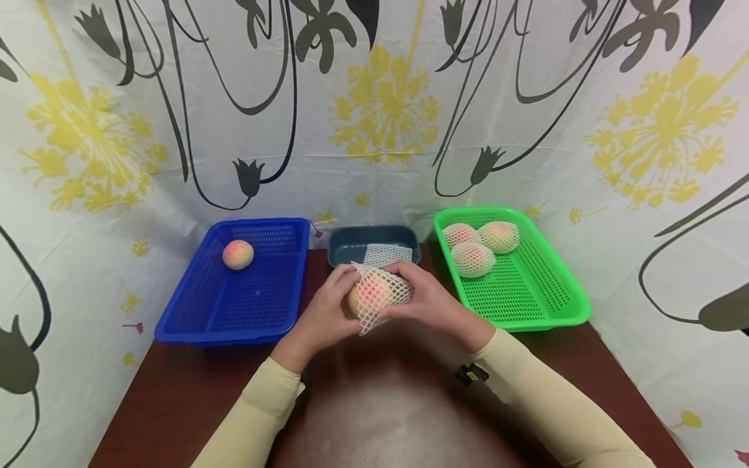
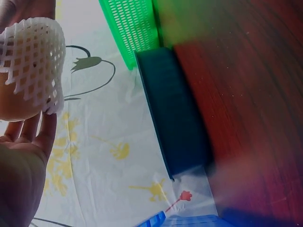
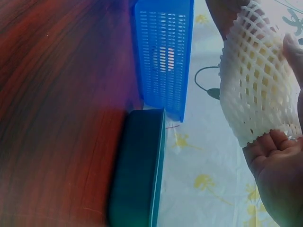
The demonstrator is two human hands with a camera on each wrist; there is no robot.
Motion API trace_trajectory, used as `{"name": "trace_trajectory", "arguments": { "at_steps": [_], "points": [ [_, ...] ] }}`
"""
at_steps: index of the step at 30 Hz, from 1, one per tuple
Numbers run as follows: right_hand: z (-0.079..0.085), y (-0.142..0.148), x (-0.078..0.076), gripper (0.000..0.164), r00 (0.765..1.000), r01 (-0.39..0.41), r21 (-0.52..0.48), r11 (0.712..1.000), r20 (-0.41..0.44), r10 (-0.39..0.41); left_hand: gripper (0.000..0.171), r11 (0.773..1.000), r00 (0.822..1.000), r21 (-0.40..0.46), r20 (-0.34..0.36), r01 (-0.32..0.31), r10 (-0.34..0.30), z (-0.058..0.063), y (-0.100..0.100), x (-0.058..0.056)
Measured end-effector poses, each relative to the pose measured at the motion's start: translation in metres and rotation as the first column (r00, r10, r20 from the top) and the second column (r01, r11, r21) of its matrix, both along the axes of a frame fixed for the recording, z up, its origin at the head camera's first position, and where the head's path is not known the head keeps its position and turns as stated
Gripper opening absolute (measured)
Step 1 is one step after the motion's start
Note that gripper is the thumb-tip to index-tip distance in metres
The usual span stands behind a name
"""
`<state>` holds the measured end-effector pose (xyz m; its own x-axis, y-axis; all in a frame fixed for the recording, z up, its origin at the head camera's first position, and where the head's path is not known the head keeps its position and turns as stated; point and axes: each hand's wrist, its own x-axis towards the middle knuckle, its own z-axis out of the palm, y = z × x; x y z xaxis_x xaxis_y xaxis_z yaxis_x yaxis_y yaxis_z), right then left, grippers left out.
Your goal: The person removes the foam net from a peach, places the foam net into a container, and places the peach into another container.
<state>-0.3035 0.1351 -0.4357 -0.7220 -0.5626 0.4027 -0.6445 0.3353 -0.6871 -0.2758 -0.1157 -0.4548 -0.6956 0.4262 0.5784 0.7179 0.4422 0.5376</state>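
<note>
Between both hands, above the table, is a pink and yellow peach (image 1: 374, 290) partly covered by a white foam net sleeve (image 1: 399, 289). My left hand (image 1: 328, 307) grips the peach and the net's edge from the left, with the bare side of the fruit toward it. On the other side my right hand (image 1: 430, 300) holds the net's right end, fingers above and thumb below. The left wrist view shows the net (image 2: 40, 61) over part of the peach, its lower part bare. In the right wrist view the net (image 3: 258, 75) stretches past the fruit toward the fingers.
A blue basket (image 1: 234, 331) on the left holds one bare peach (image 1: 238, 255). At the back middle stands a dark teal tray (image 1: 345, 250) with flat foam nets (image 1: 388, 254). The green basket (image 1: 535, 296) on the right contains three netted peaches (image 1: 473, 259).
</note>
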Motion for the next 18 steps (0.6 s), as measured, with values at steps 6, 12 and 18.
{"name": "trace_trajectory", "arguments": {
  "at_steps": [6,12,18],
  "points": [
    [0.0,0.007,-0.004,0.037,1.0,-0.005,0.005,1.0,0.011,0.005,0.074,1.0,0.999,0.023,0.039,-0.016,0.015,-0.003,-0.007,0.0],
    [0.004,0.011,-0.004,0.02,0.999,-0.047,0.133,0.99,0.034,0.043,0.076,0.999,0.998,0.034,0.068,-0.006,0.004,-0.009,-0.014,-0.002],
    [0.003,0.009,-0.004,0.032,0.994,-0.071,0.224,0.972,0.099,0.05,0.076,1.0,0.995,0.024,0.099,0.001,-0.003,-0.011,-0.015,-0.002]
  ]
}}
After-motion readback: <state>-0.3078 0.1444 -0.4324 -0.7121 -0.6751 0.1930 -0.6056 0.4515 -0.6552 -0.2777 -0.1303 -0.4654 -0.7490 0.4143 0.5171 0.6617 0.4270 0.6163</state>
